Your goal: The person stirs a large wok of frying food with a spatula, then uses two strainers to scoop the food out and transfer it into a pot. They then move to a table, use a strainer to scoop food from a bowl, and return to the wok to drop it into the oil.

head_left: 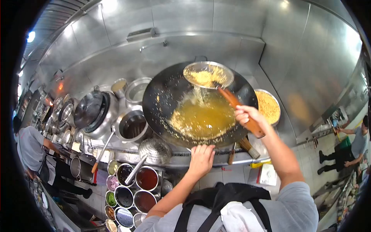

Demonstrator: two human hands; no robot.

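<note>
The strainer hangs tilted over the far side of the wok, its round basket full of pale yellow fried bits, with oil running down from it into the pool below. The right hand is closed around the strainer's wooden handle, which slants down toward the person. The wok sits on the burner in the middle of the stove and holds golden oil with loose crumbs floating along its edge and stuck up its dark inner wall. The left hand rests on the near rim of the wok, fingers curled over it. Just right of the wok a steel bowl is heaped with more yellow bits. To the left stand an empty pot, a second wok with a lid, and a perforated ladle lying across the stove's front ledge. Below the ledge a cluster of small steel tubs holds dark sauces, red sauce and chopped greens. A brush leans at the ledge near the wok's right side. Steel wall panels close the far side.
</note>
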